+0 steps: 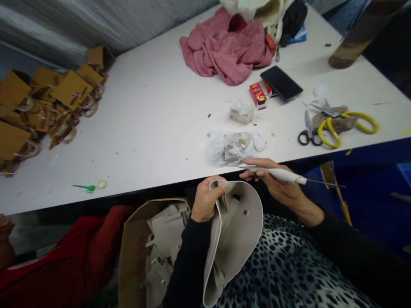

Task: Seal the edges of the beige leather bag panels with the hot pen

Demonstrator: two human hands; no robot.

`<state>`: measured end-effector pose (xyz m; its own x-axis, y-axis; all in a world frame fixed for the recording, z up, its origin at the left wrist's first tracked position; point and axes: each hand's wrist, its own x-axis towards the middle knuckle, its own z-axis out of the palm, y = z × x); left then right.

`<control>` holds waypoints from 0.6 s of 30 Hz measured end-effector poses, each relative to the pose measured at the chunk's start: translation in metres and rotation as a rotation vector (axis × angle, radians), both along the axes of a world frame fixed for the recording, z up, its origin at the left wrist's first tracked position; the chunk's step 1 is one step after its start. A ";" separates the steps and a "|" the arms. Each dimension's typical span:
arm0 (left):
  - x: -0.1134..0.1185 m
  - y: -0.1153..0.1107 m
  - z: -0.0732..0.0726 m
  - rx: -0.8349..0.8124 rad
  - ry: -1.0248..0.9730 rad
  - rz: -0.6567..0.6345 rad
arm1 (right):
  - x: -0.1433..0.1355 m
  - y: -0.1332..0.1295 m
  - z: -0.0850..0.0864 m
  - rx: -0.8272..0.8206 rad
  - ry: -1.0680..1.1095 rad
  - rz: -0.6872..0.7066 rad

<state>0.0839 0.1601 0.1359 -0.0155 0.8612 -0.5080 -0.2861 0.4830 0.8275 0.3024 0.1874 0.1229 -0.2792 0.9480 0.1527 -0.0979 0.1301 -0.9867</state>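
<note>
My left hand (207, 199) pinches the upper edge of a beige bag piece (237, 226), thumb on top and fingers below. The piece gapes toward me, with a small metal fitting inside, above my lap. My right hand (276, 184) is closed around a tool with a white wrapped handle (285, 175); its thin metal shaft points right, away from the bag piece. Just beyond this hand, on the table edge, lies a smudged block on crumpled white wrapping (237, 147). Another whitish block (241, 112) sits behind it.
Black-handled scissors (308, 132) and yellow-handled scissors (332, 128) lie right on the white table (154, 115). Behind are a phone (281, 83), a red box (257, 95) and pink cloth (224, 47). Brown bags (70, 90) pile left. Beige pieces fill a carton (128, 256) below. Someone's red sleeve (93, 239) is nearby.
</note>
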 end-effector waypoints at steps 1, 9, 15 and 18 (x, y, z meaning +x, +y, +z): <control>0.000 -0.001 0.001 0.005 0.019 -0.004 | -0.001 -0.003 -0.002 -0.038 0.005 -0.017; 0.002 -0.010 0.003 0.065 0.135 -0.043 | -0.016 -0.015 0.005 0.082 -0.172 -0.156; 0.010 -0.015 0.008 0.149 0.194 -0.134 | -0.023 -0.024 0.001 0.168 -0.401 -0.015; 0.011 -0.017 0.010 0.228 0.267 -0.228 | -0.026 -0.028 0.002 0.118 -0.455 -0.016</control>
